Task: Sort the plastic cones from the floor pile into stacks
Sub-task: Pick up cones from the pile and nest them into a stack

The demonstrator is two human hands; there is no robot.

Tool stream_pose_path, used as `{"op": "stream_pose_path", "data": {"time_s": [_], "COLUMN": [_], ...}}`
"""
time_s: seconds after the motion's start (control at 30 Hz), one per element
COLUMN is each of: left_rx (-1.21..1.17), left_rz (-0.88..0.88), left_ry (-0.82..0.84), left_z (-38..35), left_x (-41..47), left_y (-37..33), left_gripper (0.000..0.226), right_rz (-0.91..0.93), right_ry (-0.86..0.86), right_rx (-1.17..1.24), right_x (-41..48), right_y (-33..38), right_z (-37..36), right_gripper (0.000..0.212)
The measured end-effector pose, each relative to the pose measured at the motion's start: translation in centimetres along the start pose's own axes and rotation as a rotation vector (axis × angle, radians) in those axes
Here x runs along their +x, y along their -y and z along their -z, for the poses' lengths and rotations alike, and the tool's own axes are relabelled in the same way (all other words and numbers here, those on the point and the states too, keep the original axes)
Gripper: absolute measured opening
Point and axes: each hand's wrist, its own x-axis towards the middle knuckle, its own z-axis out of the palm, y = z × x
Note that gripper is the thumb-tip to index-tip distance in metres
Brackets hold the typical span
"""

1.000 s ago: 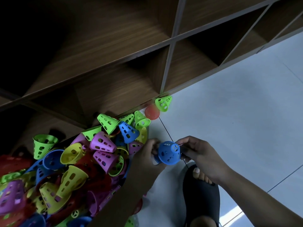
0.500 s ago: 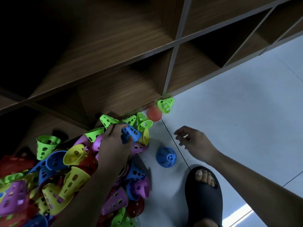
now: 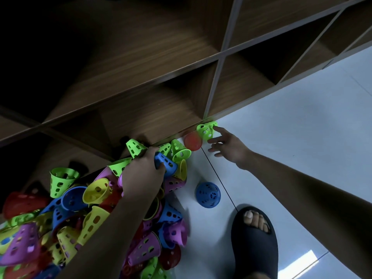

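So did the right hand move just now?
Yes. The right hand went from beside the lone blue cone away toward the shelf, reaching for the green cone at its foot.

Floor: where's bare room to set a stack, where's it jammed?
Free: wide floor tile right of the right hand, bordered by the shelf base. Smaller strip between the lone blue cone, the sandal and the pile. Crowded: the pile under the left hand, and along the shelf base by the green cone and red cone.
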Motion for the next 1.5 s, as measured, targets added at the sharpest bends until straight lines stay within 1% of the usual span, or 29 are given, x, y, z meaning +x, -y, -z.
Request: {"op": "stream_pose_path", "data": {"time_s": [0.1,0.2,0.3,0.37,0.47,0.57,0.63,0.7,0.87,0.93,1.03,1.1,1.17,1.3,1.4,1.5], "left_rx": [0.037,0.041,0.018,0.003,-0.061,-0.135,-0.167,-0.206,-0.272,-0.292,-0.39,-0.481,-0.566,-0.769,-0.995,-1.157], "left_rz": [0.008,-0.005,-0.003,-0.002,-0.011,-0.013,-0.011,-0.013,-0.029,-0.032,-0.014,0.001,0.013,0.081,0.113,0.064], "left_ry": [0.042,0.093,0.128,0.134,0.149,0.136,0.133,0.139,0.117,0.101,0.081,0.063,0.029,-0.052,-0.121,-0.141], "left_z": [-0.4,-0.9,-1.3,-1.6,-1.9,-2.1,-2.4,-2.7,-3.1,-3.1,-2.7,-2.1,-1.3,0.9,2.7,4.1], "left_x": [-0.2,-0.3,-0.1,0.2,0.3,0.3,0.3,0.3,0.0,-0.2,-0.5,-0.8,-1.3,-2.9,-4.0,-5.2], "left_y": [-0.4,-1.1,-1.2,-0.9,-0.5,-0.5,-0.7,-0.9,-1.6,-1.8,-1.9,-2.0,-2.1,-2.5,-2.7,-2.6], "left_gripper": [0.052,0.057,0.06,0.058,0.054,0.041,0.037,0.037,0.033,0.029,0.03,0.033,0.035,0.033,0.032,0.032], "right_rz": [-0.033,-0.037,-0.044,-0.057,-0.039,-0.012,-0.004,0.004,0.017,0.031,0.037,0.022,-0.005,-0.071,-0.066,-0.057], "right_ry": [-0.002,-0.048,-0.045,-0.039,-0.065,-0.093,-0.129,-0.192,-0.381,-0.413,-0.416,-0.391,-0.327,-0.061,0.13,0.202], "right_rx": [0.083,0.059,0.08,0.131,0.132,0.126,0.148,0.165,0.158,0.169,0.202,0.247,0.322,0.521,0.542,0.478], "right_x": [0.6,0.7,0.6,0.6,0.7,0.8,0.8,0.7,0.3,-0.4,-2.1,-3.4,-4.8,-8.3,-11.1,-12.8], "right_y": [-0.1,-0.4,-0.7,-0.7,-0.8,-1.1,-1.4,-1.6,-1.8,-1.7,-1.8,-2.0,-2.3,-2.6,-2.9,-3.7], "right_z": [0.6,1.1,1.3,1.4,1.4,1.3,1.3,1.3,1.9,2.0,1.9,1.8,1.5,0.6,0.0,-0.2], "right_gripper": [0.06,0.057,0.058,0.058,0.059,0.061,0.059,0.053,0.025,0.018,0.012,0.012,0.011,0.014,0.019,0.016]}}
